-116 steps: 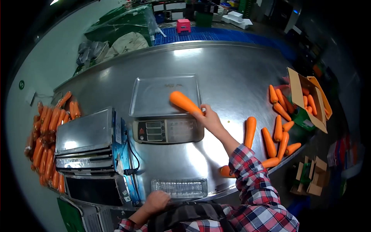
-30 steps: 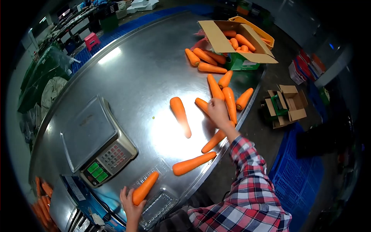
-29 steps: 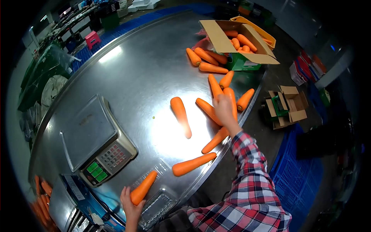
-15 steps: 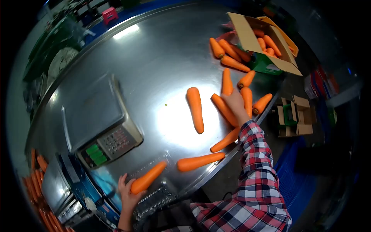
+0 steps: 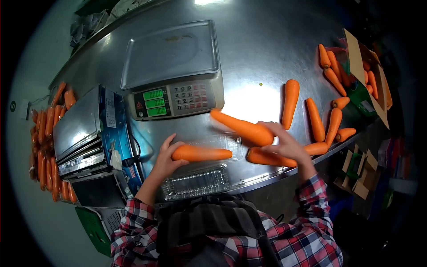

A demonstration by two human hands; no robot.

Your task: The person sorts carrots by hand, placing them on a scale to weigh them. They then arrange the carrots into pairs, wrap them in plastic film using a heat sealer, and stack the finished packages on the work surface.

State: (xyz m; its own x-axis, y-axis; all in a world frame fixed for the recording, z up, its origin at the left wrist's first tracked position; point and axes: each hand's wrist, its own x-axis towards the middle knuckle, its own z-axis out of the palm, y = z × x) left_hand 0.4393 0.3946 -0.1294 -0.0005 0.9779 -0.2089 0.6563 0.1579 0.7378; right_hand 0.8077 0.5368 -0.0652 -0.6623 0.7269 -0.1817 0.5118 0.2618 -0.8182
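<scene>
My left hand point(image 5: 165, 159) has its fingers curled around the thick end of a carrot point(image 5: 204, 153), which lies in the clear tray point(image 5: 238, 143) just beyond my fingertips. My right hand point(image 5: 289, 144) grips a second carrot point(image 5: 240, 127) by its thick end, tip pointing toward the scale point(image 5: 178, 98), and a third carrot point(image 5: 266, 158) lies just beneath that palm.

A steel bench point(image 5: 267, 35) carried a weighing scale point(image 5: 171, 55) at 12 o'clock, its green display lit. At 9 o'clock stood a sealing machine point(image 5: 82, 129), with a heap of carrots point(image 5: 44, 129) beyond it. Loose carrots point(image 5: 290, 102) lay at 3 o'clock, near an open carton point(image 5: 361, 58) holding more. Folded boxes point(image 5: 358, 175) sat on the floor at 4 o'clock.
</scene>
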